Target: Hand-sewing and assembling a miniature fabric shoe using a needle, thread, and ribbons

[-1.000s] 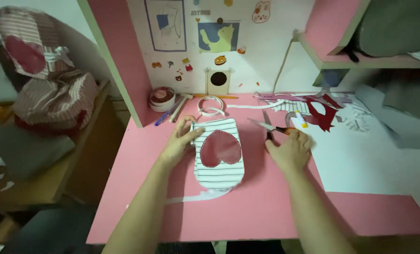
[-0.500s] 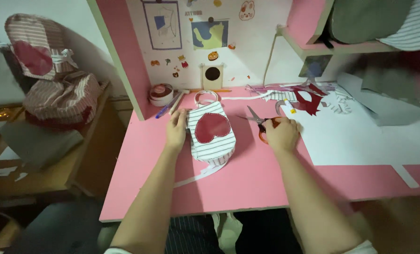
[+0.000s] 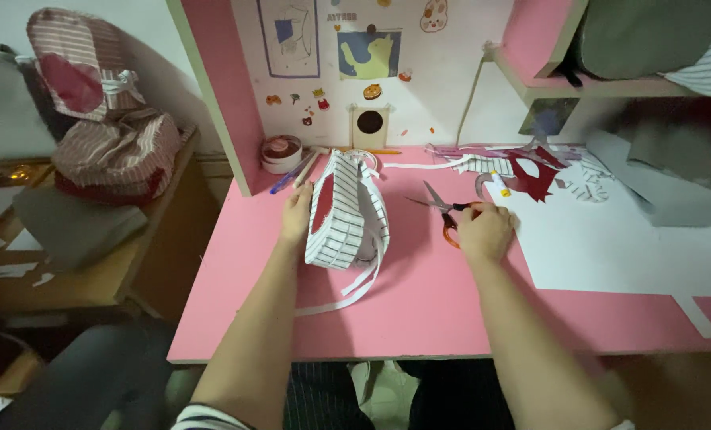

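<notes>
Tipped since half a second earlier: one striped pouch (image 3: 347,211) stood on edge mid-desk, its red heart patch turned toward my left hand (image 3: 296,216), whose grip lay flat and open against that side. My right hand (image 3: 484,232) curled over one pair of orange-handled scissors (image 3: 443,211) lying on the pink desk (image 3: 419,318); closure indeterminate. One tape roll (image 3: 281,153) sat behind.
</notes>
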